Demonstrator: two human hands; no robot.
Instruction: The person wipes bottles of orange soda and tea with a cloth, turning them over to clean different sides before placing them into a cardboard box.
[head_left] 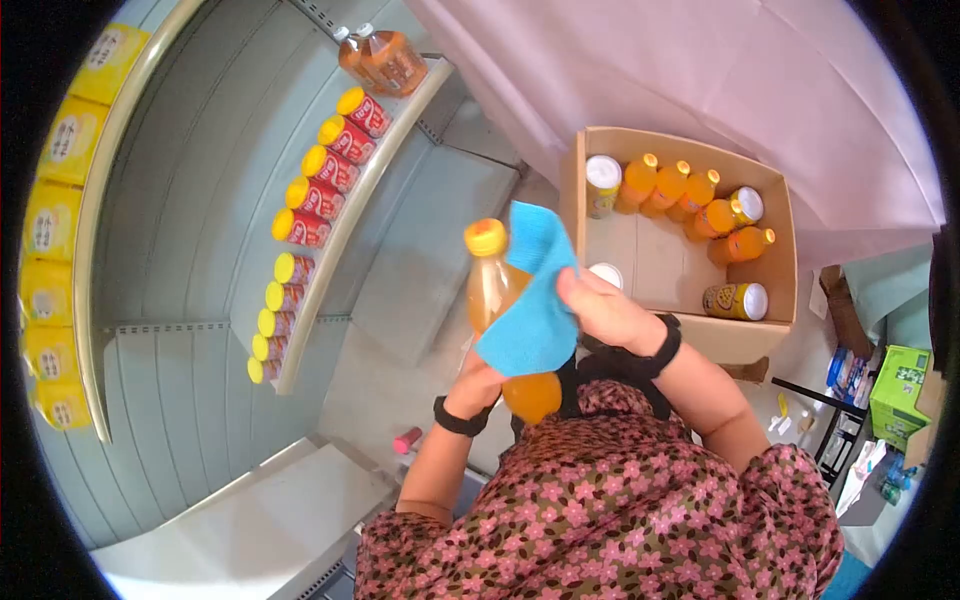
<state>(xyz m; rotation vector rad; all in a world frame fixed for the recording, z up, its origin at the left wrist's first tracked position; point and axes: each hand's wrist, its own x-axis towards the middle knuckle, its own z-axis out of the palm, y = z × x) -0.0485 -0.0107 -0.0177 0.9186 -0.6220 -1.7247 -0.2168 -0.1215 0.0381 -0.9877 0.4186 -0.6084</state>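
Observation:
An orange drink bottle (490, 280) with a yellow cap is held tilted in front of my body. My left hand (474, 384) is closed around its lower part, with some fingers hidden behind the bottle and cloth. A blue cloth (535, 330) lies across the bottle's side, its upper end sticking up beside the neck. My right hand (608, 312) pinches the cloth at its right edge, thumb on top. Both wrists wear black bands.
To the right stands a cardboard box (690, 328) with several orange drink bottles (672, 190) and cans (735, 301). On the left, a shelf (345, 235) carries red jars (322, 198), smaller yellow-lidded containers and large bottles (392, 65). Yellow packs (60, 215) line another shelf.

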